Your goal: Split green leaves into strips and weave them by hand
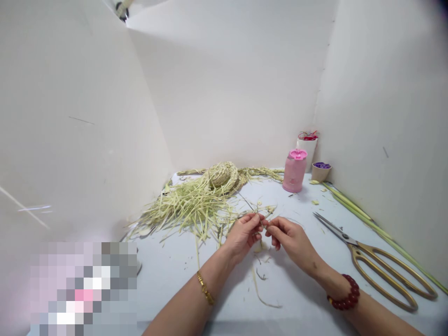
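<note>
Over the middle of the table, my left hand (245, 234) and my right hand (287, 239) almost touch, fingertips pinched together. Between them runs a thin, dark plant strand (248, 202), its free end sticking up to the left past my left thumb. The fingers hide most of what they hold. Beyond my left hand lies a loose heap of pale green straw strips (189, 205). A coiled straw braid (224, 176) rests at the back of the heap. Small scraps and a curled strip (259, 291) lie on the table below my hands.
Large scissors (371, 261) with gold handles lie to the right, blades pointing away. Long green stalks (371, 221) run along the right wall. A pink jar (294, 172), a white cup (307, 147) with red material and a small tub (321, 172) stand at the back. White walls enclose the table.
</note>
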A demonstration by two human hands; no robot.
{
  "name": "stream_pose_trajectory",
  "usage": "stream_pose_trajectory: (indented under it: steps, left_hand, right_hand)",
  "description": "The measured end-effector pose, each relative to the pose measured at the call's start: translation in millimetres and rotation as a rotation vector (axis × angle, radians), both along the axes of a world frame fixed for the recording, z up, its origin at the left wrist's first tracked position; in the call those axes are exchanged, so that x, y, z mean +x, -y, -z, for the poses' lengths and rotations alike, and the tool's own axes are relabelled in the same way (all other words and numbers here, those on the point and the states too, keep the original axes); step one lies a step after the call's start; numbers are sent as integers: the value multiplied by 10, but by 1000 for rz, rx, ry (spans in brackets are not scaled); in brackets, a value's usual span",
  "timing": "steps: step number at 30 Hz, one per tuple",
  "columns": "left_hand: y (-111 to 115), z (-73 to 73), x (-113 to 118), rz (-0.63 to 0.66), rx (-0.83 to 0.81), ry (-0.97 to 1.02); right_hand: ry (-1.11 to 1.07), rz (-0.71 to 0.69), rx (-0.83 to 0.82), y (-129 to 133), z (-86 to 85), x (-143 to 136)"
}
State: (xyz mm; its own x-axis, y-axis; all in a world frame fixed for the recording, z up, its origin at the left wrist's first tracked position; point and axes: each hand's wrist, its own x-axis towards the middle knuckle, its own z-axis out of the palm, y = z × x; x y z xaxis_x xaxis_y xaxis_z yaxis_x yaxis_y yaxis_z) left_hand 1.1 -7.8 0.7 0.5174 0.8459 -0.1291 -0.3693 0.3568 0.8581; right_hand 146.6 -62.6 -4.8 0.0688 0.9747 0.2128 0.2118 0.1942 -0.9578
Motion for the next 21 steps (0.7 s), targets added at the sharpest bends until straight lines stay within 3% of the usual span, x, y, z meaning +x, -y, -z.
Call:
stream_pose_trajectory:
  steps: [4,7,10,12,15,21]
  left_hand:
    - [-25,21,11,-96,68,-127]
    - [-57,65,2,-133,108,-255]
    - [-73,107,-9,-87,198,-413]
    - [-72,115,-15,11,275,-501]
    - [-70,90,-26,128,353,-577]
    - [-67,-14,-57,109,294,-518]
  right_hand:
    - [140,5,63,-1,43,-6]
    - [344,44,291,-12,86,-7]
    - [517,9,577,-24,129,-11]
    - [588,-45,667,-35,157,-10]
    - [651,-84,644,-60,204,7]
    - [585,83,420,-97,229,44]
